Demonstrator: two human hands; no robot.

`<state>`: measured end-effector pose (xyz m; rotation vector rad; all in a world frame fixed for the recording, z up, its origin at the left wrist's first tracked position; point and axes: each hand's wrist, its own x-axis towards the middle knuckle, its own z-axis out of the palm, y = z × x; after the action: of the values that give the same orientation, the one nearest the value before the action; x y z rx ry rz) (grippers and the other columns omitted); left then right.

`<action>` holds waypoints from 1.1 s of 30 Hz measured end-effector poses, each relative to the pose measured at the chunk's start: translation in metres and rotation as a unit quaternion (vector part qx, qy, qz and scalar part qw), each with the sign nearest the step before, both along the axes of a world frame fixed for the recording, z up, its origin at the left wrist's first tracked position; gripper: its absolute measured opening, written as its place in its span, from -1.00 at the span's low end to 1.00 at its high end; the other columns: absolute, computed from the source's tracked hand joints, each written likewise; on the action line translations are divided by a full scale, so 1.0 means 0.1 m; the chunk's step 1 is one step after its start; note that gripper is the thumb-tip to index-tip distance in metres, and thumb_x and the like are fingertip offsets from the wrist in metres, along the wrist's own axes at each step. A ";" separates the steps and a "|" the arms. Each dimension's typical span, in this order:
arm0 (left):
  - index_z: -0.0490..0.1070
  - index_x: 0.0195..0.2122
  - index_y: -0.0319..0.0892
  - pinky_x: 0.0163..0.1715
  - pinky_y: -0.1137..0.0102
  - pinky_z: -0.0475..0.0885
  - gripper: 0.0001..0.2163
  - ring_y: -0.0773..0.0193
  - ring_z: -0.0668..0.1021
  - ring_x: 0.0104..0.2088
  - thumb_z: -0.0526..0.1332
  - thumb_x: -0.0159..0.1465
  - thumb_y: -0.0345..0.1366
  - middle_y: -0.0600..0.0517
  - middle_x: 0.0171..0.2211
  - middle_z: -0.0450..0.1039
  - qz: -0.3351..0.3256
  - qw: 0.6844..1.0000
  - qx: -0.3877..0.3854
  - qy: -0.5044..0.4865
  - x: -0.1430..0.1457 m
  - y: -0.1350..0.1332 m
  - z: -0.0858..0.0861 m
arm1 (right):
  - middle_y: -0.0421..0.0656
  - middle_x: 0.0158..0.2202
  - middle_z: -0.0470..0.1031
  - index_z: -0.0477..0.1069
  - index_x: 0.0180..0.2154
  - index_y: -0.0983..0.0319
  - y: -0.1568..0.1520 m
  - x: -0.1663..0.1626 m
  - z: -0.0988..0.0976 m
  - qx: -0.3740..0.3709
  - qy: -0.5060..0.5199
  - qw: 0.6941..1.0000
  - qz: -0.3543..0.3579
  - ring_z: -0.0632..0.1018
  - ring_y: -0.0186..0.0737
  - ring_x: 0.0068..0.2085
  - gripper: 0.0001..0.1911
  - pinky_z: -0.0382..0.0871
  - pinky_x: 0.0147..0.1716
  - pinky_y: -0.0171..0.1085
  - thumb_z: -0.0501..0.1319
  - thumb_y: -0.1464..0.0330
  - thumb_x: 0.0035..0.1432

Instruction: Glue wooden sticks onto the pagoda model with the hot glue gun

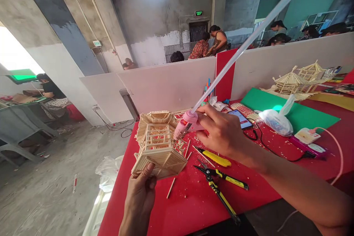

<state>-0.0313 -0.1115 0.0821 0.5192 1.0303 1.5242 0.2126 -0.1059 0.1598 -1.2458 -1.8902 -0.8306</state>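
My left hand [141, 188] grips the base of a small pavilion model [159, 147] made of pale wooden sticks, tilted above the red tabletop, thumb on its near edge. Closed around a pink hot glue gun [186, 124] is my right hand [221, 131]. A long clear glue stick [249, 42] juts from the gun's back end, up and to the right. The gun's nozzle end points down at the model's right side; whether its tip touches the sticks I cannot tell. Below my right hand lie a yellow utility knife [215, 158] and black-and-yellow pliers [218, 190].
A phone [239, 118] with a cable, a white plastic bag [276, 121], a green board [293, 112] and a purple power strip [309, 147] lie to the right. More stick pavilions [290, 81] stand behind. Pale partition boards [171, 84] edge the table; people sit and stand beyond.
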 end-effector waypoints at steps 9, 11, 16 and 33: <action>0.51 -0.41 -0.27 -0.82 0.65 0.13 -0.51 0.54 0.33 -0.63 0.59 -0.41 -0.32 0.15 -0.53 0.44 -0.002 1.000 0.006 -0.009 0.00 0.01 -0.02 | -0.19 -0.18 0.50 0.46 -0.09 0.20 -0.01 -0.01 0.02 -0.028 0.016 0.999 0.012 0.41 -0.39 -0.40 -0.64 0.00 -0.58 -0.29 0.13 0.46 0.04; 0.51 -0.41 -0.27 -0.82 0.66 0.13 -0.51 0.54 0.34 -0.63 0.60 -0.41 -0.33 0.14 -0.52 0.45 0.001 1.000 0.010 -0.012 0.00 0.01 -0.02 | -0.19 -0.17 0.50 0.46 -0.10 0.21 -0.01 -0.01 0.02 -0.031 0.016 0.999 0.013 0.41 -0.39 -0.40 -0.66 0.01 -0.58 -0.29 0.13 0.45 0.05; 0.50 -0.40 -0.25 -0.83 0.66 0.13 -0.51 0.53 0.35 -0.62 0.60 -0.40 -0.33 0.14 -0.50 0.46 0.003 1.000 0.018 -0.016 0.00 0.01 -0.02 | -0.19 -0.15 0.50 0.46 -0.07 0.20 0.00 0.00 0.00 -0.032 0.019 0.999 0.020 0.44 -0.38 -0.38 -0.62 0.05 -0.57 -0.30 0.13 0.48 0.05; 0.48 -0.30 -0.21 -0.88 0.66 0.16 -0.54 0.48 0.42 -0.65 0.51 -0.27 -0.50 0.15 -0.48 0.50 0.011 0.990 0.000 -0.140 0.03 0.02 -0.09 | -0.22 -0.12 0.49 0.43 -0.01 0.16 -0.02 0.02 -0.03 -0.046 0.044 0.998 0.029 0.47 -0.38 -0.37 -0.60 0.13 -0.56 -0.30 0.14 0.46 0.08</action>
<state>-0.0282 -0.1100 0.0732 0.2836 0.8207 1.5639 0.2142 -0.1075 0.1568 -1.2565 -1.9035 -0.6541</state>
